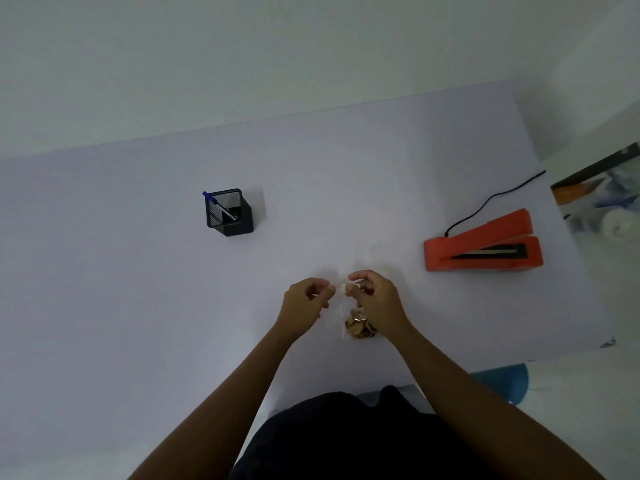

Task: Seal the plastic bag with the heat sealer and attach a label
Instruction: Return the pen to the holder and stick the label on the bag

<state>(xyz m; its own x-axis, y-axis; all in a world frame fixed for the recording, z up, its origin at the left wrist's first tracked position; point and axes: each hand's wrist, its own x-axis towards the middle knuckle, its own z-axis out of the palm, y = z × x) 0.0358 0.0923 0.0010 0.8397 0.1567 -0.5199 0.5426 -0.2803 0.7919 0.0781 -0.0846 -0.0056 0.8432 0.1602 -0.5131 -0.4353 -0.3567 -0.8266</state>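
Note:
A small clear plastic bag (pixel 358 328) with brown snack pieces at its bottom hangs just above the white table (pixel 138 271). My right hand (pixel 372 297) pinches its top edge. My left hand (pixel 306 301) hovers just to the left of the bag's top, fingers curled, and whether it touches the bag I cannot tell. The orange heat sealer (pixel 485 244) lies to the right with its jaw open, a black cord (pixel 491 199) running from its back. I see no label.
A black mesh pen holder (pixel 229 213) with a blue pen stands at the back left. The table's right edge is close behind the sealer, with clutter on the floor (pixel 606 209) beyond. A blue chair seat (pixel 502 379) shows below the table's front edge.

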